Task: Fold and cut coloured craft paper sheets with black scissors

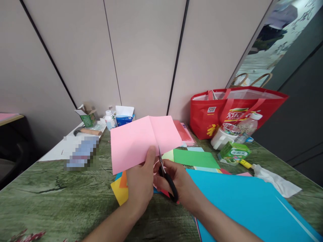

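Pinching the pink sheet point(141, 139) at its near edge with the left hand point(140, 183) — thumb on top, fingers curled beneath, grip shut tight on the paper. Holding it up off the surface point(50, 201), tilted back and creased down the middle, probably to give the blades free room above and below the edge. Closing the right hand point(176, 181) through the black loops of the scissors point(165, 174), just right of the left thumb, with the point aimed up and away at the sheet's near edge. Blades close together, as far as can be made out. Both hands touching or nearly so, most likely to steady paper against tool.

Beneath the hands, yellow and orange sheets point(120, 191) lying flat. To the right, a green sheet point(195, 158) farther off and a large blue sheet point(239, 198) nearer — spread out and within easy reach. Farther right, a green carton point(233, 153), a plastic bottle point(248, 126) and a crumpled tissue point(276, 181). Behind those, standing at the wall, a red bag point(234, 111). At far left, against the wall, a blue tissue box point(123, 117) and a small open box point(87, 116).
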The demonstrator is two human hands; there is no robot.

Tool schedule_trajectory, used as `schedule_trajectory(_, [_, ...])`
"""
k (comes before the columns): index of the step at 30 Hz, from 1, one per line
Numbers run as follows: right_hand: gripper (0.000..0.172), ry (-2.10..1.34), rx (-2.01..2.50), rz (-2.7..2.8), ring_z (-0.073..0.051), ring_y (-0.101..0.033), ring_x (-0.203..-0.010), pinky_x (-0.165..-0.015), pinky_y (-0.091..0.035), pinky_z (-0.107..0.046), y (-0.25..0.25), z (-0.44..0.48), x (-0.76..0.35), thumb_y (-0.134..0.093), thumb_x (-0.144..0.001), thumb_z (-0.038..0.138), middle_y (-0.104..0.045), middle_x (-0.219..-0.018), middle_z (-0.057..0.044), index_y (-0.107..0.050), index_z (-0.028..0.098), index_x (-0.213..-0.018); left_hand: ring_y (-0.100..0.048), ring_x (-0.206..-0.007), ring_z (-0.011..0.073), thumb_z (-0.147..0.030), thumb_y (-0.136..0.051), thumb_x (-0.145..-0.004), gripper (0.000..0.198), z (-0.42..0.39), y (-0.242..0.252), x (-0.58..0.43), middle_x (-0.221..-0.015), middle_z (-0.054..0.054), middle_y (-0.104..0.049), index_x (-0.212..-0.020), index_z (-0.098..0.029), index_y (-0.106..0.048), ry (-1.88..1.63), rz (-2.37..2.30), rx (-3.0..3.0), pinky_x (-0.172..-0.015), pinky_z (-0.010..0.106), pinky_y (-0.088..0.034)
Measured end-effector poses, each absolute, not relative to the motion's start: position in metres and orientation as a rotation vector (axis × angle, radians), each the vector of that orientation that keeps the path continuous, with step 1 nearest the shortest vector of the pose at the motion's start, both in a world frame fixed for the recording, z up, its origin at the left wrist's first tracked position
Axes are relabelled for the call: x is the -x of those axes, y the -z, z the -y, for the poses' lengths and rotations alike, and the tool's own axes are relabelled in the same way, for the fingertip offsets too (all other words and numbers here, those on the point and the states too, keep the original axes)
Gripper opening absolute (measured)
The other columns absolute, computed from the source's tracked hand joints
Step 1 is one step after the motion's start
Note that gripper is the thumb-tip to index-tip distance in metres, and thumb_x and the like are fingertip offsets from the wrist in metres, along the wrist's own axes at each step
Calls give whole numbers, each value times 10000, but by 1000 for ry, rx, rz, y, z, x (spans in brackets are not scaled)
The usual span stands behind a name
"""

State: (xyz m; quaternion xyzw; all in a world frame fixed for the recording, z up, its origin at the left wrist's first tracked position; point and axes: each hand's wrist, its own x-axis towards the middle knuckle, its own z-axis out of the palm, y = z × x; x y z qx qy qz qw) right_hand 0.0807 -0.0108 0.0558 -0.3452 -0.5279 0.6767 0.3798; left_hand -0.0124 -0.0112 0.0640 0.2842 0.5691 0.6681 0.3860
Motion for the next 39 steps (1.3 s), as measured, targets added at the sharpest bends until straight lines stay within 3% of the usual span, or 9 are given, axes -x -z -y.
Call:
schedule_trajectory(6, [394,-1690,904,1370,-75,-395,-517,-487,-304,-204,-55,10,-80,-781,-538,427,-497,-559,47,-527,168,-691,-670,-723,249,-444,-666,-652,369,12,-66,13,-837,129,-713,-826,-119,-651,-1689,-1481,-753,-622,332,-514])
schedule_trajectory(19, [334,-1642,874,1431,-76,-458,-473,-462,-372,-199,-49,9,-82,-740,-613,429,-498,-527,53,-557,167,-709,-609,-472,202,-472,-653,-648,354,13,-63,14,-616,81,-677,-752,-134,-653,-1656,-1438,-735,-330,259,-421])
schedule_trajectory(26, [329,-1648,870,1413,-69,-464,-473,-459,-395,-195,-51,10,-81,-748,-612,412,-502,-541,53,-554,158,-690,-558,-368,191,-511,-636,-652,408,14,-64,12,-591,81,-668,-789,-127,-665,-1584,-1463,-688,-274,278,-384])
schedule_trajectory(39, [326,-1647,881,1413,-57,-478,-439,-426,-409,-172,-49,9,-80,-742,-618,416,-501,-520,60,-563,154,-695,-585,-402,195,-515,-630,-659,420,14,-60,13,-584,64,-668,-828,-131,-648,-1582,-1412,-735,-253,246,-367])
